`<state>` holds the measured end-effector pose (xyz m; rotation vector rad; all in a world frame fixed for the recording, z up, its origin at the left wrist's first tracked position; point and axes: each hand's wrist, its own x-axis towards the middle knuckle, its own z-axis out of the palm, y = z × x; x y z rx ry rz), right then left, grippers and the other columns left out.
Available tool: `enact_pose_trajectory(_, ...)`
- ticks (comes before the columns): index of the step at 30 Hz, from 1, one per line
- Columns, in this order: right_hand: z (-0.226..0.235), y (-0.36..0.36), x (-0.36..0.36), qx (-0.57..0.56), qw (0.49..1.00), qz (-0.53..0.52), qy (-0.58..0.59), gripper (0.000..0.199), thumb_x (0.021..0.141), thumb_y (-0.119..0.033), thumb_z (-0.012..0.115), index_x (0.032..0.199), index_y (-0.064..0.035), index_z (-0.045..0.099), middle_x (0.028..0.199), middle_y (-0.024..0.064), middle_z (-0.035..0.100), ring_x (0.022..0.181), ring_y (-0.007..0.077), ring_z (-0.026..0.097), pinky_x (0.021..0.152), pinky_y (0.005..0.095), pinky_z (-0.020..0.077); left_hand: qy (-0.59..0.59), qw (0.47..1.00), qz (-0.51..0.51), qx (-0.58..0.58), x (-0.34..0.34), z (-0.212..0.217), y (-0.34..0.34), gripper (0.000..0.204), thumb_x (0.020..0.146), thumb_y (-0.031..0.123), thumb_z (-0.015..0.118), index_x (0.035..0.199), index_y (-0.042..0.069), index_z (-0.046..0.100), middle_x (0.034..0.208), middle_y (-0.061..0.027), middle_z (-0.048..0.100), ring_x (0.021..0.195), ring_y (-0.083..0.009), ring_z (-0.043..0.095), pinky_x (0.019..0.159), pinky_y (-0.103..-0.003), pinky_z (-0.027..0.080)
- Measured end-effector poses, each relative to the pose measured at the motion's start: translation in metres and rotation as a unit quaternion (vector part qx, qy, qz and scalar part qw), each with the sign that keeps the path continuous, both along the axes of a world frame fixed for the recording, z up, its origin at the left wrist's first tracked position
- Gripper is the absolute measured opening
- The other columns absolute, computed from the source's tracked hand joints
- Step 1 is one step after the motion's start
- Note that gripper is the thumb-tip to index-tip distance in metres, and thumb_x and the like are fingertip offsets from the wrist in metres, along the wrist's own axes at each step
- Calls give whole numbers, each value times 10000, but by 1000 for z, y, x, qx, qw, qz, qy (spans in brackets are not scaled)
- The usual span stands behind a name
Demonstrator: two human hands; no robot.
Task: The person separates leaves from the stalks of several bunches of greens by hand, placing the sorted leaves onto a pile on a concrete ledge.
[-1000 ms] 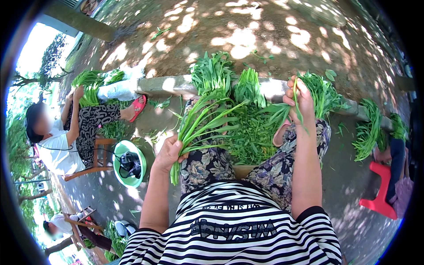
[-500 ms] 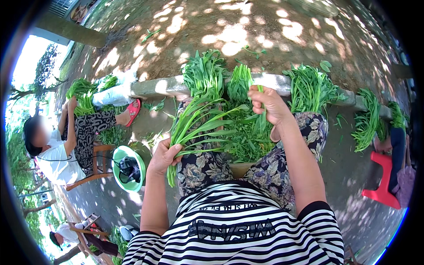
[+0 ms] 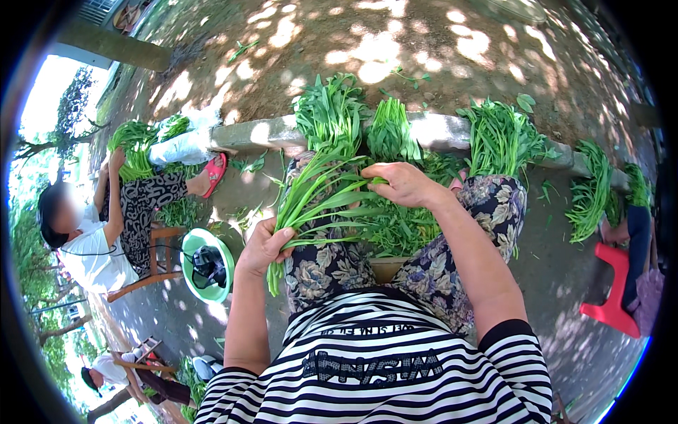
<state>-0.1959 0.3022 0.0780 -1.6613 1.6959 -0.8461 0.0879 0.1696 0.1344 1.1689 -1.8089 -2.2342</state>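
Observation:
My left hand [image 3: 267, 246] is closed round the stems of a loose bunch of water spinach [image 3: 308, 194], whose long narrow leaves fan out up and to the right over my left knee. At the right side of this bunch, my right hand [image 3: 404, 185] pinches a green leaf tip or stem end between thumb and fingers; which piece it belongs to is hard to make out. Below my right hand, between my knees, lies a heap of loose greens [image 3: 400, 230]. Just beyond my knees, bundles of greens [image 3: 330, 116] and a smaller bundle [image 3: 390, 131] rest against a low concrete kerb.
More bundles [image 3: 500, 141] lean on the kerb [image 3: 258, 134] to the right. At left, a seated person [image 3: 95, 240] handles greens beside a pale green basin [image 3: 224, 263] holding a dark bag. A red plastic stool [image 3: 613, 293] stands at right, near another person's legs.
My right hand has come left and down from beyond the heap to the bunch's leaf ends. The stems it held upright no longer show in it. My left hand keeps its hold.

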Motion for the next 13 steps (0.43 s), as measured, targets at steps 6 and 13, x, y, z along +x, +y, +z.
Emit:
enact_pose_trajectory(6,6,2,3,51,999,4,17,296,823,-223,559,1060,-52,604,971,143,638,909,318,597,800,397,460,-12,1000,-1,-15,2,-4,0,264,838,284,601,821,24,557,526,-24,493,363,-63,381,336,-183,263)
enact_pose_trajectory(13,36,11,-16,260,941,37,-212,294,872,-295,552,1042,-68,630,919,141,664,857,231,633,753,370,463,-6,1000,22,-8,0,-5,2,221,845,234,589,829,15,559,565,-19,507,389,-63,396,340,-189,274)
